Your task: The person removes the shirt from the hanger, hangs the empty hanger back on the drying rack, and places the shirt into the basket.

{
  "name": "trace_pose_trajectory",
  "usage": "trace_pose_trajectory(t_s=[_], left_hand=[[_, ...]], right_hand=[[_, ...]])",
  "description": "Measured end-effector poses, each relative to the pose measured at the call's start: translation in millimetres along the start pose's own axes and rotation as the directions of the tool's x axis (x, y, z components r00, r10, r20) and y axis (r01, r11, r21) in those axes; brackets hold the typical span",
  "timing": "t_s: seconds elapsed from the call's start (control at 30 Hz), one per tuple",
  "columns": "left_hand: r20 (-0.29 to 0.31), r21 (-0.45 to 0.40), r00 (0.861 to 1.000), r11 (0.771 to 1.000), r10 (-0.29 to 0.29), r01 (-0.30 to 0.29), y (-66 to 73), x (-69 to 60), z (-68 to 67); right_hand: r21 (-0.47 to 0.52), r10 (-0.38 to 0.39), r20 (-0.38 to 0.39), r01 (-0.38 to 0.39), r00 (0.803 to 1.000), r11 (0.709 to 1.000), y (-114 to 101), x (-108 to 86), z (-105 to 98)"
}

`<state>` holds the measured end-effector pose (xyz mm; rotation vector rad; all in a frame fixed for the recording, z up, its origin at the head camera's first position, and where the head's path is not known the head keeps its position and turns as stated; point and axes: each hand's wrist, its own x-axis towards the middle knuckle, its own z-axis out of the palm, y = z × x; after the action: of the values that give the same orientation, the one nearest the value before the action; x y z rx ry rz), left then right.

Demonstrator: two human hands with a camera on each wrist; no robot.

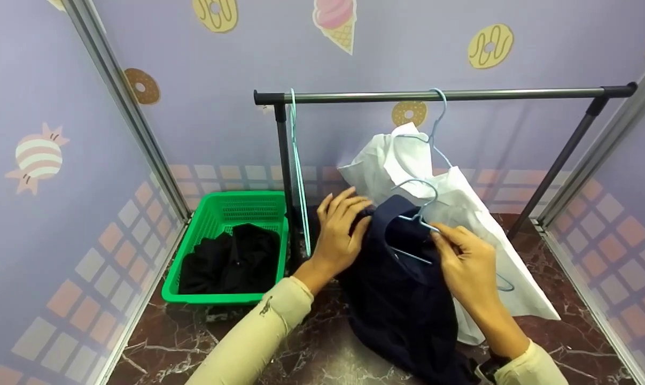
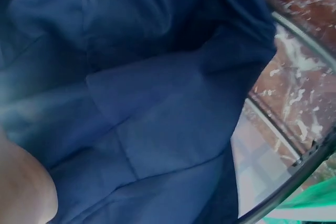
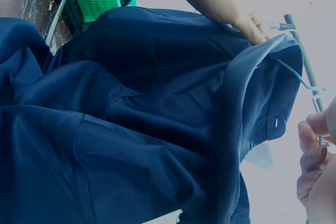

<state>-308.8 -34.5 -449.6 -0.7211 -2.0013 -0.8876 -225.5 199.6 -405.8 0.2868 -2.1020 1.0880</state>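
A navy blue shirt (image 1: 402, 305) with a collar hangs between my hands, a light blue hanger (image 1: 429, 200) partly inside its neck opening. My right hand (image 1: 469, 262) pinches one arm of that hanger just below the hook. On the other side of the collar, my left hand (image 1: 339, 230) touches the shirt with its fingers spread and slightly bent. The left wrist view is mostly filled by the shirt's cloth (image 2: 163, 114). In the right wrist view a buttonhole shows near the end of the shirt's neckband (image 3: 275, 124).
A white shirt (image 1: 472, 214) hangs by a blue hanger from the metal rail (image 1: 365, 97) behind. Light blue hangers (image 1: 299, 176) hang at the rail's left end. A green basket (image 1: 170, 283) with black clothes (image 1: 231, 262) stands at left on the dark marbled surface (image 1: 156, 342).
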Motion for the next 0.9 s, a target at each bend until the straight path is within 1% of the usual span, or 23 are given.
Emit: trace_pose_trajectory(t_s=[0.07, 0.17, 0.3, 0.43, 0.6, 0.73, 0.9], left_hand=[[0.030, -0.010, 1.000, 1.000, -0.007, 0.007, -0.7, 3.4, -1.9], [0.036, -0.014, 0.999, 1.000, -0.014, 0.015, -1.5, 4.8, -3.3], [0.006, -0.048, 1.000, 0.999, -0.013, 0.013, -3.7, 2.4, -3.2], [-0.013, -0.074, 1.000, 0.997, -0.004, 0.003, -6.9, 0.7, -5.1], [-0.026, -0.046, 1.000, 0.999, -0.001, 0.000, -9.6, 0.3, -8.4], [-0.049, -0.032, 0.999, 0.999, -0.006, 0.005, -12.6, -0.9, -10.7], [-0.075, -0.028, 0.997, 1.000, -0.006, 0.004, -17.4, -3.2, -14.0]], right_hand=[[-0.007, -0.001, 0.004, 0.001, 1.000, 1.000, -0.4, 0.3, -0.4], [-0.020, -0.013, 0.012, 0.013, 1.000, 1.000, -0.4, 0.6, -0.6], [-0.027, -0.036, 0.013, 0.037, 0.999, 0.999, -1.0, 0.2, -0.2], [-0.013, -0.056, 0.008, 0.057, 0.998, 0.998, -1.7, 0.0, 0.9], [0.008, -0.077, -0.014, 0.077, 0.997, 0.997, -1.6, 0.6, 1.7], [0.027, -0.079, -0.025, 0.080, 0.997, 0.996, -1.2, 2.0, 1.4], [0.019, -0.076, -0.034, 0.077, 0.997, 0.997, -1.4, 3.1, -2.3]])
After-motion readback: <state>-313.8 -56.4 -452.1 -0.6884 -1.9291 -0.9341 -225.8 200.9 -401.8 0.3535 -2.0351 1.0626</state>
